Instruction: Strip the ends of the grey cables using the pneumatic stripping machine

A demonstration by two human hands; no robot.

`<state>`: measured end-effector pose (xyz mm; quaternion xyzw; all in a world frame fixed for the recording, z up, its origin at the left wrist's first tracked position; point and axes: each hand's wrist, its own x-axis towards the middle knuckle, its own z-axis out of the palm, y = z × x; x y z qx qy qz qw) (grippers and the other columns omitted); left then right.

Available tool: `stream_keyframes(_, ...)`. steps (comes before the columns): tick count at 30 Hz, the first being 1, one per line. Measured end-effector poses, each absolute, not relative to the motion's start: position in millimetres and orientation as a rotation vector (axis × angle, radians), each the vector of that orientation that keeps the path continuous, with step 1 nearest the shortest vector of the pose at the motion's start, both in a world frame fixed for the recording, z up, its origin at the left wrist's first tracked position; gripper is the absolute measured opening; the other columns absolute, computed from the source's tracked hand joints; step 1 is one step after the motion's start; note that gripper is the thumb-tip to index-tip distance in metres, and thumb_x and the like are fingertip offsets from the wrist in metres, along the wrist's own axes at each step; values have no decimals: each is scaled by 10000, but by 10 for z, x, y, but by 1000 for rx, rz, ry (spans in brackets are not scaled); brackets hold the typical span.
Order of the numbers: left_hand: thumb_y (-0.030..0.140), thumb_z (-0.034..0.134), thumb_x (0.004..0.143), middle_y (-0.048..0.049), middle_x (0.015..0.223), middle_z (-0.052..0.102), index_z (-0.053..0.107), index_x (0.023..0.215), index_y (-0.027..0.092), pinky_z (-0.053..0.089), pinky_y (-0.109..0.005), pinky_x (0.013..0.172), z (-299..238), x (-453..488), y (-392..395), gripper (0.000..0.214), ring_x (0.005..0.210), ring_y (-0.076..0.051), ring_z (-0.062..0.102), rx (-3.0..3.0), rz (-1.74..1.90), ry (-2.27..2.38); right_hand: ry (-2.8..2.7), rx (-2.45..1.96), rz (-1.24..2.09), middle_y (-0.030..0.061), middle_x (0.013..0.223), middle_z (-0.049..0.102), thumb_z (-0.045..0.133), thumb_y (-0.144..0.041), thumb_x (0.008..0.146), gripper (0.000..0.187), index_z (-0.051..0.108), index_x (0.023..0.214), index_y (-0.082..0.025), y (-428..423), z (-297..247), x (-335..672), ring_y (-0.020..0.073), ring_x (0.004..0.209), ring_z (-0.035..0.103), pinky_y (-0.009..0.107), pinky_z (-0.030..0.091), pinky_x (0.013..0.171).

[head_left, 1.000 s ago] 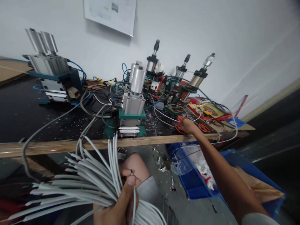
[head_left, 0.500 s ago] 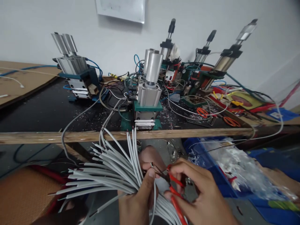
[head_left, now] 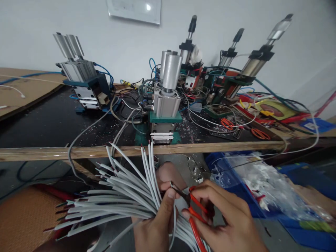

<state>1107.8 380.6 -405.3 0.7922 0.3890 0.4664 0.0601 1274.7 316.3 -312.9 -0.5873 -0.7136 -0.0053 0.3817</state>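
A thick bundle of grey-white cables (head_left: 123,199) fans out to the left, coloured inner wires showing at several of the cut ends. My left hand (head_left: 157,217) is closed round this bundle, its thumb and forefinger pinching the end of one single cable. In my right hand (head_left: 225,217) are red-handled scissors (head_left: 195,210), fingers wrapped about the handles. The scissor blades reach to the pinched cable end at my left thumb; whether they touch it I cannot tell. More of the bundle runs down below, between the hands.
A green-based pneumatic press (head_left: 166,101) stands at the edge of the black workbench (head_left: 39,122), another press (head_left: 84,84) to its left. Orange-handled scissors (head_left: 259,133) lie at the right. Below stands a blue bin (head_left: 246,196) with clear plastic bags, beside a brown seat (head_left: 28,224).
The scissors have turned a little at the cable end, and my right hand has shifted slightly. The loose cable ends on the left have swung slightly leftward and down. My left hand keeps its grip.
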Motion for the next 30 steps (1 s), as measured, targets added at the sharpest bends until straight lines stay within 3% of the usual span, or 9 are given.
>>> stream_keyframes(7, 179, 626, 951, -166, 1130, 772, 790, 1052, 85, 613, -160, 819, -3944, 11075, 3828, 215, 995, -222, 769, 2451, 1449, 1111, -1882, -1497, -195, -29, 790, 591, 553, -217, 1012, 69, 606, 976, -192, 3156, -3094, 12774, 85, 667, 599, 220, 478, 607)
stream_keyframes(14, 157, 659, 922, -114, 1057, 795, 804, 1015, 129, 616, -148, 791, -3891, 11089, 3853, 175, 909, -193, 783, 2347, 1537, 1045, -1909, -1437, -332, 11, 940, 663, 517, -166, 1025, 97, 591, 1087, -161, 3174, -3112, 12785, 92, 847, 677, 217, 515, 691)
stream_keyframes(17, 160, 723, 868, -60, 985, 808, 815, 967, 184, 633, -169, 743, -3833, 11163, 3807, 137, 847, -193, 788, 2038, 1515, 1075, -1913, -1439, -329, 13, 952, 673, 523, -165, 1017, 107, 589, 1102, -164, 3172, -3099, 12789, 96, 828, 682, 220, 526, 691)
stream_keyframes(22, 254, 762, 847, 6, 971, 806, 822, 908, 291, 633, -211, 795, -3721, 11322, 3664, 94, 847, -178, 781, 1374, 1457, 1240, -1914, -1484, -254, 14, 923, 667, 546, -178, 998, 120, 580, 1112, -187, 3133, -3118, 12802, 104, 733, 664, 221, 543, 643)
stream_keyframes(30, 339, 728, 860, -11, 1015, 798, 829, 908, 308, 594, -303, 908, -3771, 11330, 3615, 116, 944, -217, 756, 1388, 1398, 1289, -1939, -1609, -181, -3, 868, 631, 570, -250, 1024, 93, 595, 1107, -217, 3037, -3167, 12805, 121, 717, 660, 249, 531, 607)
